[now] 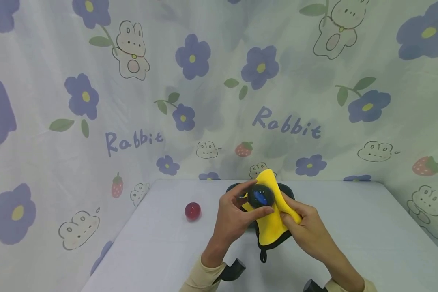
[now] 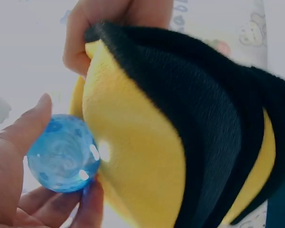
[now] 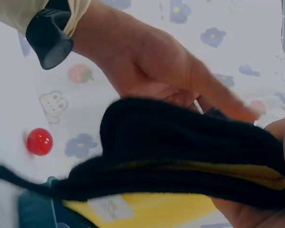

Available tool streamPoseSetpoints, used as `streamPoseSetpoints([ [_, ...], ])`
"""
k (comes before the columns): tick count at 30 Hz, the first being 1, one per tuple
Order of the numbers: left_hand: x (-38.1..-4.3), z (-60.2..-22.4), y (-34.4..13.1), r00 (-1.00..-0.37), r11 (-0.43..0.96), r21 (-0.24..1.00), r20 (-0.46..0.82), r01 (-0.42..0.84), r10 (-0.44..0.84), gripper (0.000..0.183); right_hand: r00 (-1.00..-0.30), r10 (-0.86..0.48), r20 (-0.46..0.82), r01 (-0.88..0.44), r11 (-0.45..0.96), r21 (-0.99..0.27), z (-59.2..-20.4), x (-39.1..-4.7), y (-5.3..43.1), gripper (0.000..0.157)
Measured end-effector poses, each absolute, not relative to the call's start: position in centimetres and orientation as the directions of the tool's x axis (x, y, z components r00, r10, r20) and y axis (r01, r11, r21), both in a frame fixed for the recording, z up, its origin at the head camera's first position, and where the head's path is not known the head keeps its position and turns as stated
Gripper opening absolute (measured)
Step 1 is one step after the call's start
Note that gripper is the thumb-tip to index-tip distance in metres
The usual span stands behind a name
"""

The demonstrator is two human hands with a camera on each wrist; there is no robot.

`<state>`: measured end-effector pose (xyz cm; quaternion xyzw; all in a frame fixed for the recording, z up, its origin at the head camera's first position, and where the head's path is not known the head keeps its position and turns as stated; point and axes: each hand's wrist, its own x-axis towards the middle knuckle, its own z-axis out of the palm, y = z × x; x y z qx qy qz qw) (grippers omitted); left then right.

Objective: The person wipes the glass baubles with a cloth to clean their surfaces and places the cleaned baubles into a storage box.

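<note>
In the head view, over the table (image 1: 350, 239), the left hand (image 1: 232, 215) grasps a blue ball (image 1: 260, 196) in its fingers; the right hand's (image 1: 308, 233) fingers pinch a yellow cloth (image 1: 271, 229) beside it. A red ball (image 1: 192, 211) rests toward the table's far left corner.

In the left wrist view, the blue ball looks translucent.

In the right wrist view, the cloth's black border is folded.

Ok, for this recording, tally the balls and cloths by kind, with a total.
Balls: 2 (a red ball on the table, a blue ball in the left hand)
Cloths: 1 (a yellow-and-black cloth in the right hand)
Total: 3
</note>
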<state>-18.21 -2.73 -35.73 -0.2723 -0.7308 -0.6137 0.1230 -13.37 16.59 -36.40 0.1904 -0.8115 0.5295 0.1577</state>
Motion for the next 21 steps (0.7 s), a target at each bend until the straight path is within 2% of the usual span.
streamPoseSetpoints([
  [11,-18.86,-35.99,-3.08,-0.869,0.189,0.86,0.421,0.474,0.26,0.057,-0.859,-0.106,0.502,-0.493,0.439,-0.751,-36.0,-12.76,16.8,0.049],
  [17,-18.85,-35.99,-3.12,-0.867,0.206,0.862,0.392,0.463,0.308,0.059,-0.81,-0.126,0.573,-0.558,0.469,-0.685,-36.04,-12.82,16.79,0.056],
  [21,-18.68,-35.95,-3.04,-0.84,0.189,0.852,0.4,0.488,0.366,0.058,-0.741,-0.168,0.65,-0.634,0.495,-0.594,-36.08,-12.92,16.69,0.065],
])
